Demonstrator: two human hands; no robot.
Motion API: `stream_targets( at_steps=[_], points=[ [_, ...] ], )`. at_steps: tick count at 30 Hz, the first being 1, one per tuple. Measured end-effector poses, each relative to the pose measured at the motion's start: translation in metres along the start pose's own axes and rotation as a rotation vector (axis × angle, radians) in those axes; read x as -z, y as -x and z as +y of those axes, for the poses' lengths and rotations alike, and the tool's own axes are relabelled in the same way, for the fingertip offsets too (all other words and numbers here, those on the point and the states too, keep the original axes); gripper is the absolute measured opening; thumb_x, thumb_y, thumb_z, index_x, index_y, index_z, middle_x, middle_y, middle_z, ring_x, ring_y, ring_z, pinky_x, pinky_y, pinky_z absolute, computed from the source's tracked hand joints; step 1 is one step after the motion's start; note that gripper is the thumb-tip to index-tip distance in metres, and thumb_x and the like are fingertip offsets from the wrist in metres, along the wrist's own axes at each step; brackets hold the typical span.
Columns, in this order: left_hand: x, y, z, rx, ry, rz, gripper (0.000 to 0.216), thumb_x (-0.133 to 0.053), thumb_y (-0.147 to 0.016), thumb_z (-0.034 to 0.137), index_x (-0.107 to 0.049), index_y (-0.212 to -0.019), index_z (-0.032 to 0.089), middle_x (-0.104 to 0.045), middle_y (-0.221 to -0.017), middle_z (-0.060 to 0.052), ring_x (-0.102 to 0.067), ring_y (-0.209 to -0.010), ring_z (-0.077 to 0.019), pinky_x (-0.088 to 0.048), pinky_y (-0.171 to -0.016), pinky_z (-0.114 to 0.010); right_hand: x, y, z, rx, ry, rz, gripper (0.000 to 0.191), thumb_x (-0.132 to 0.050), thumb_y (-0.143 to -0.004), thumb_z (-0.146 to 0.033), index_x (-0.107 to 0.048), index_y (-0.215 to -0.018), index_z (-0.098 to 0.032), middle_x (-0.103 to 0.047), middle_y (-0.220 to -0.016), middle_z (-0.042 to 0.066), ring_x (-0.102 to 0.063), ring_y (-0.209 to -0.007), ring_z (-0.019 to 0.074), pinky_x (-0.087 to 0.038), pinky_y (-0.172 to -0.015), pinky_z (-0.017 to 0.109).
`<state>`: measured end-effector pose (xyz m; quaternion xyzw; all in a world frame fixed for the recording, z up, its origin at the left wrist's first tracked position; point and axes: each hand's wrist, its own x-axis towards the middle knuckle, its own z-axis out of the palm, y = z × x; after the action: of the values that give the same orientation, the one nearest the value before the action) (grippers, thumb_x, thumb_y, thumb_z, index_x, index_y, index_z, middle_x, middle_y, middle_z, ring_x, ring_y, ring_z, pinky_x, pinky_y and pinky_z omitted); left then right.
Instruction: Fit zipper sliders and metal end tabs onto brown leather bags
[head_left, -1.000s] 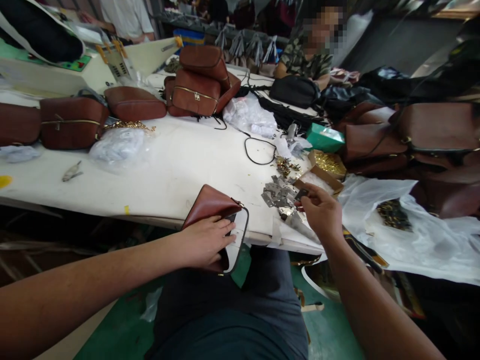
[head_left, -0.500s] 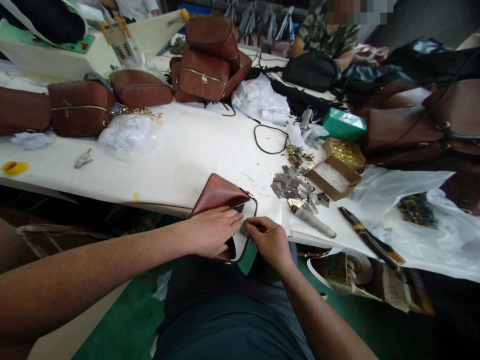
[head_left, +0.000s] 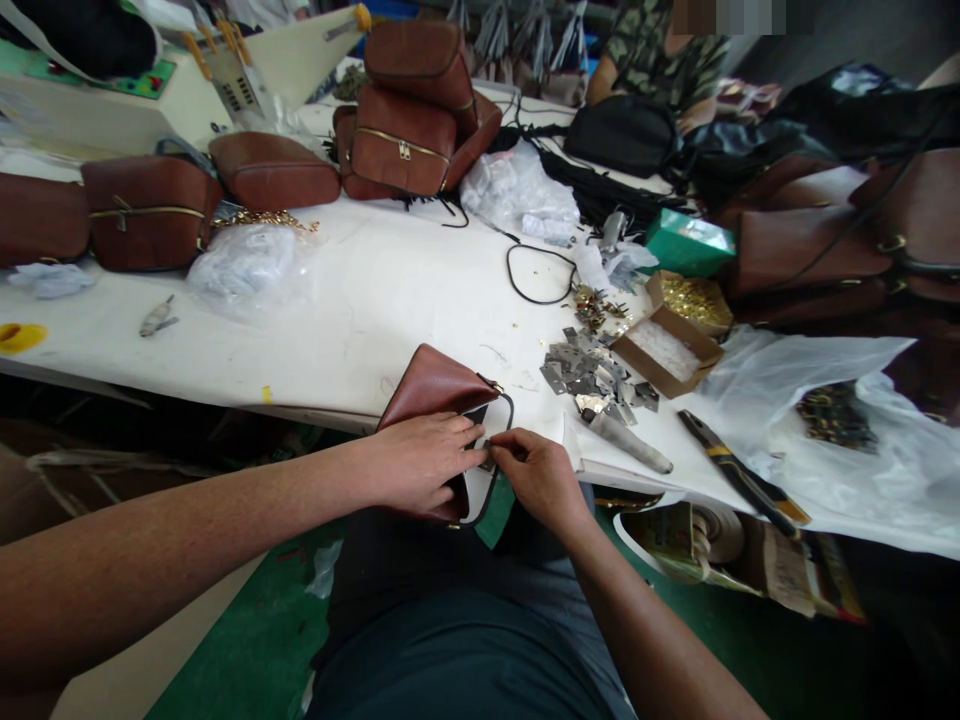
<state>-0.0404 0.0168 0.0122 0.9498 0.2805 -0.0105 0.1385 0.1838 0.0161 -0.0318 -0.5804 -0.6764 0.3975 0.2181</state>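
A brown leather bag [head_left: 431, 382] lies at the table's front edge, its pale inside and black-edged opening facing right. My left hand [head_left: 424, 460] rests over the bag and holds it, fingers reaching to the opening. Beside those fingertips, my right hand [head_left: 538, 475] pinches a small grey metal plate [head_left: 487, 460] at the bag's opening. Part of this plate is hidden by the fingers. A heap of thin metal plates [head_left: 592, 370] lies on the table just beyond my right hand.
Pliers [head_left: 739, 470] and a grey rod-like tool [head_left: 630, 445] lie at right. Small boxes of fittings [head_left: 694, 300] and a plastic bag [head_left: 802, 370] stand nearby. Brown bags [head_left: 405, 140] line the back of the white table [head_left: 390, 280]. Across it sits a person in camouflage [head_left: 697, 70].
My hands stay at the bag's opening; the right fingertips have shifted slightly up and left, closer to the left fingers. The view has tilted a little.
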Motion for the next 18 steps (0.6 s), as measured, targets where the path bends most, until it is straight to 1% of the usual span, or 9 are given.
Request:
stream_targets(
  at_steps=[3,7,8,10,12,13,14,16,18],
  points=[
    [-0.002,0.0,0.001,0.003,-0.008,0.009,0.055,-0.065,-0.086,0.028,-0.058,-0.138,0.012,-0.057,-0.146,-0.02,-0.053,-0.134,-0.034,-0.039,-0.116,-0.046,-0.005,0.002,-0.001,0.047,0.073,0.028,0.018,-0.062,-0.091,-0.027,-0.079,-0.097,-0.028,-0.08,-0.097,0.002,-0.073,-0.089,0.0231,-0.052,-0.081,0.034],
    [-0.004,-0.002,0.001,0.01,-0.018,-0.001,0.054,-0.066,-0.086,0.031,-0.059,-0.136,0.013,-0.059,-0.144,-0.019,-0.053,-0.133,-0.034,-0.038,-0.117,-0.045,0.001,0.006,-0.002,0.061,0.13,0.097,0.031,-0.066,-0.091,-0.03,-0.072,-0.122,-0.028,-0.075,-0.086,0.0,-0.068,-0.074,0.0198,-0.051,-0.07,0.031],
    [-0.004,-0.003,0.0,0.008,-0.011,-0.002,0.053,-0.066,-0.086,0.032,-0.06,-0.136,0.014,-0.06,-0.142,-0.019,-0.054,-0.131,-0.0334,-0.038,-0.117,-0.045,0.008,0.007,0.0,0.084,0.14,0.138,0.034,-0.067,-0.092,-0.033,-0.07,-0.125,-0.027,-0.074,-0.086,0.0,-0.068,-0.074,0.0196,-0.051,-0.071,0.031],
    [-0.003,-0.003,0.0,0.001,0.003,0.001,0.052,-0.066,-0.086,0.032,-0.06,-0.135,0.015,-0.061,-0.139,-0.017,-0.056,-0.128,-0.0323,-0.04,-0.115,-0.043,0.031,0.006,0.01,0.158,0.219,0.271,0.032,-0.066,-0.094,-0.037,-0.071,-0.123,-0.025,-0.074,-0.095,0.004,-0.069,-0.085,0.0222,-0.053,-0.08,0.034],
    [-0.001,-0.004,-0.001,-0.009,0.005,0.008,0.052,-0.067,-0.085,0.031,-0.06,-0.135,0.016,-0.061,-0.138,-0.017,-0.056,-0.127,-0.0321,-0.041,-0.114,-0.042,0.06,0.002,0.029,0.192,0.411,0.41,0.032,-0.066,-0.094,-0.041,-0.073,-0.119,-0.023,-0.073,-0.111,0.01,-0.067,-0.104,0.0281,-0.052,-0.091,0.04],
    [0.0,-0.003,0.0,-0.012,0.001,0.012,0.052,-0.068,-0.085,0.03,-0.06,-0.135,0.016,-0.061,-0.139,-0.017,-0.056,-0.127,-0.0322,-0.041,-0.113,-0.042,0.074,0.0,0.04,0.182,0.527,0.44,0.033,-0.066,-0.093,-0.043,-0.073,-0.118,-0.022,-0.072,-0.117,0.012,-0.065,-0.111,0.0314,-0.051,-0.094,0.043],
    [0.001,-0.003,0.0,-0.012,-0.003,0.014,0.053,-0.068,-0.084,0.03,-0.061,-0.134,0.016,-0.06,-0.139,-0.017,-0.056,-0.127,-0.0323,-0.041,-0.113,-0.042,0.087,-0.002,0.052,0.157,0.632,0.436,0.036,-0.067,-0.092,-0.045,-0.074,-0.118,-0.021,-0.071,-0.119,0.014,-0.063,-0.113,0.0339,-0.05,-0.095,0.046],
    [0.002,-0.003,0.001,-0.005,-0.011,0.01,0.053,-0.07,-0.083,0.031,-0.062,-0.133,0.015,-0.06,-0.14,-0.018,-0.056,-0.127,-0.0325,-0.042,-0.112,-0.043,0.106,-0.005,0.072,0.127,0.762,0.364,0.039,-0.065,-0.093,-0.046,-0.073,-0.119,-0.02,-0.072,-0.115,0.016,-0.063,-0.109,0.0355,-0.05,-0.092,0.048],
    [0.002,-0.002,0.002,0.008,-0.016,0.006,0.053,-0.07,-0.082,0.032,-0.063,-0.132,0.015,-0.06,-0.141,-0.018,-0.056,-0.127,-0.0328,-0.043,-0.111,-0.043,0.114,-0.005,0.079,0.158,0.755,0.339,0.039,-0.061,-0.095,-0.046,-0.072,-0.121,-0.02,-0.072,-0.112,0.016,-0.063,-0.107,0.0351,-0.049,-0.092,0.048]
  ],
)
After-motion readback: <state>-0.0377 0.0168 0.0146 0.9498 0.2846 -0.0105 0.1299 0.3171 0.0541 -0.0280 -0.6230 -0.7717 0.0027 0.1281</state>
